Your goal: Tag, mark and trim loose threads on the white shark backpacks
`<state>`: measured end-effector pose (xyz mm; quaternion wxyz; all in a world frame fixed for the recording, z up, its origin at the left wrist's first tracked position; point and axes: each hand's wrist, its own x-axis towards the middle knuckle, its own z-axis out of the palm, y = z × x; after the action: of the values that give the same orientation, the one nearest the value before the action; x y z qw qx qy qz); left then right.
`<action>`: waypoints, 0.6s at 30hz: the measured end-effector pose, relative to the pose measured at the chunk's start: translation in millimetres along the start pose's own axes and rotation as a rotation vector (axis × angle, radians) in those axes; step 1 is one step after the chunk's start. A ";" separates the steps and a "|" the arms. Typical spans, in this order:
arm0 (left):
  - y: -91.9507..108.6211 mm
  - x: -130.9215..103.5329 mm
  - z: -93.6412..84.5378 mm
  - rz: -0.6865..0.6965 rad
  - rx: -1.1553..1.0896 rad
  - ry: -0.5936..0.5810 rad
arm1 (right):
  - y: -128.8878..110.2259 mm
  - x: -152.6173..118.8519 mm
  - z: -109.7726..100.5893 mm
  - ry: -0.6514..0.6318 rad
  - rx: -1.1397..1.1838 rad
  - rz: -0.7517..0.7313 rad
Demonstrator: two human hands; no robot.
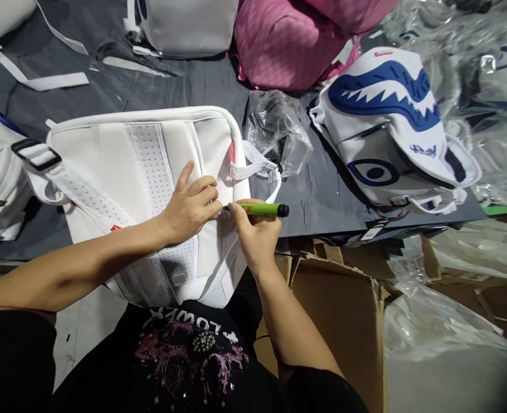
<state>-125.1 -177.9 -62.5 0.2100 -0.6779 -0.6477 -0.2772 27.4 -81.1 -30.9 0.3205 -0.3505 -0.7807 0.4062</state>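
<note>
A white backpack point(107, 143) lies in front of me with its back panel and dotted straps facing up. My left hand point(191, 203) rests on its right half, most fingers bent against the fabric and one finger stretched upward. My right hand point(256, 232) grips a green marker point(262, 210) whose black end points right. The marker's tip is at the fingertips of my left hand, close to the bag's surface; whether it touches cannot be made out. A white strap loop point(262, 169) hangs off the bag's right edge.
A white-and-blue shark-face backpack point(382, 126) stands on the dark table point(296, 221) at right. Pink bags point(279, 46) and another white bag point(188, 28) are behind. A crumpled plastic bag point(279, 129) lies near. Below the table edge is a cardboard box point(339, 310); plastic-wrapped bags point(494, 115) fill the far right.
</note>
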 end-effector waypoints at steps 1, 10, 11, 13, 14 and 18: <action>0.1 0.2 0.2 0.005 0.020 0.012 | 0.4 0.0 0.4 0.005 -0.013 -0.003; 0.3 0.9 -0.1 0.024 0.023 0.066 | -2.7 0.6 3.7 0.015 -0.068 -0.024; 0.3 0.5 0.2 0.014 0.011 0.057 | -2.8 0.8 4.0 0.012 -0.078 -0.031; 0.2 -0.1 0.8 -0.007 0.001 0.028 | -2.6 0.9 4.5 0.018 -0.091 -0.034; 0.1 -0.3 1.0 -0.012 0.007 0.017 | -2.3 1.0 4.8 0.023 -0.094 -0.034; -0.5 -0.5 1.0 0.005 0.054 0.010 | -1.5 1.3 5.7 0.017 -0.104 -0.045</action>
<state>-125.5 -177.6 -63.6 0.2321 -0.6723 -0.6522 -0.2622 21.8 -83.1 -32.0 0.3177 -0.3524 -0.8057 0.3547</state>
